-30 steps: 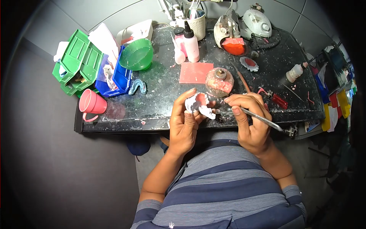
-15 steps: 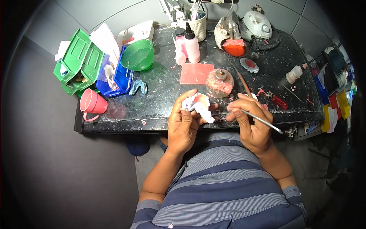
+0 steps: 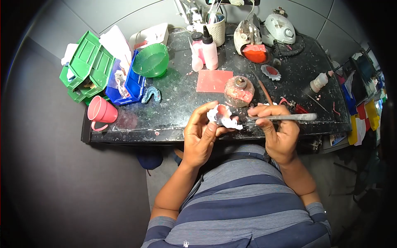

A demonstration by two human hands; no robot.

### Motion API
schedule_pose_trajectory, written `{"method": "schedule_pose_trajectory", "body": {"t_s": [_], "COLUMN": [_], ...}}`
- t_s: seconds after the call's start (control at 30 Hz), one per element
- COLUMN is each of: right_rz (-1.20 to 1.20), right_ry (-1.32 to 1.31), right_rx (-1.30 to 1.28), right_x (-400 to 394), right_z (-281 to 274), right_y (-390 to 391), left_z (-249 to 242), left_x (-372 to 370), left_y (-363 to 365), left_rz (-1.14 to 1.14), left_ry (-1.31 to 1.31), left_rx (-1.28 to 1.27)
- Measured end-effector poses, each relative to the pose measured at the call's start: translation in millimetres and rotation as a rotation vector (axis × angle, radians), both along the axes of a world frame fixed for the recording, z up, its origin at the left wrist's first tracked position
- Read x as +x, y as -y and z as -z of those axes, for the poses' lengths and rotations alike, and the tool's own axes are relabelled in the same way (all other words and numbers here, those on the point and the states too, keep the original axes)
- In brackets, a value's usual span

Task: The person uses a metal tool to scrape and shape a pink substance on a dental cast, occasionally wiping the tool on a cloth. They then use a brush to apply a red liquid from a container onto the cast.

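Observation:
Fingers and thumb of my left hand (image 3: 200, 134) are closed round a white plaster dental cast (image 3: 225, 119) with a patch of pink wax on it, held above the desk's front edge. My right hand (image 3: 282, 134) pinches a slim metal tool (image 3: 300, 117), which lies nearly level, its thin end pointing at the cast without visibly touching it. Just behind the cast stands a round glass burner (image 3: 239, 93) with a metal cap. A flat pink wax sheet (image 3: 214, 81) lies to the burner's left.
On the black desk (image 3: 182, 111) stand a pink mug (image 3: 102, 111), a green bowl (image 3: 151, 60), a blue bin (image 3: 133, 84) and a pink bottle (image 3: 209, 51). A brown-handled tool (image 3: 264, 91) and a red-handled tool (image 3: 301, 108) lie right of the burner.
The cast has turned and shifted slightly right in my left hand. My right hand has rotated the metal tool from a downward slant to nearly level.

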State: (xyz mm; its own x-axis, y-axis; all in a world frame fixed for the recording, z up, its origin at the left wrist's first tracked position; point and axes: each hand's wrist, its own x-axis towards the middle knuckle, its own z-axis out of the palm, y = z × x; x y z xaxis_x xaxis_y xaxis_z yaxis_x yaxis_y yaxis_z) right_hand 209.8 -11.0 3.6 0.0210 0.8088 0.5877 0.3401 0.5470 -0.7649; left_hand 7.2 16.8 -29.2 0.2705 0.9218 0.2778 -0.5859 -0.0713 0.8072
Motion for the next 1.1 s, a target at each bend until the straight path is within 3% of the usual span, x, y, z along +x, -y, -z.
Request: {"method": "schedule_pose_trajectory", "body": {"t_s": [0.07, 0.1, 0.23, 0.37, 0.53, 0.6, 0.77, 1.1], "right_rz": [0.022, 0.015, 0.089, 0.135, 0.133, 0.131, 0.040, 0.041], "right_ry": [-0.042, -0.203, -0.222, 0.061, 0.006, 0.218, 0.391, 0.455], "right_rx": [0.041, -0.011, -0.090, 0.144, 0.104, 0.213, 0.379, 0.435], "right_x": [6.6, 3.0, 1.6, 3.5, -11.8, -9.4, -21.7, -29.1], "right_z": [8.8, 10.8, 7.5, 7.5, -6.3, -8.5, -0.1, 5.8], "right_y": [-1.8, -0.4, 3.9, 0.6, 9.7, 7.1, 1.2, -1.3], "left_z": [0.3, 2.4, 6.0, 9.4, 1.5, 4.5, 11.3, 18.0], "left_x": [-3.0, -2.7, -2.5, -4.5, 0.0, -3.0, -2.2, -5.2], "left_y": [0.6, 0.6, 1.1, 1.8, 5.0, 3.8, 1.4, 0.3], "left_rz": [0.036, 0.018, -0.037, 0.002, 0.004, 0.017, 0.006, 0.072], "left_ry": [0.034, -0.007, -0.117, -0.069, 0.035, -0.006, -0.027, 0.050], "left_rx": [0.000, 0.028, 0.166, 0.165, -0.008, 0.005, 0.069, 0.092]}}
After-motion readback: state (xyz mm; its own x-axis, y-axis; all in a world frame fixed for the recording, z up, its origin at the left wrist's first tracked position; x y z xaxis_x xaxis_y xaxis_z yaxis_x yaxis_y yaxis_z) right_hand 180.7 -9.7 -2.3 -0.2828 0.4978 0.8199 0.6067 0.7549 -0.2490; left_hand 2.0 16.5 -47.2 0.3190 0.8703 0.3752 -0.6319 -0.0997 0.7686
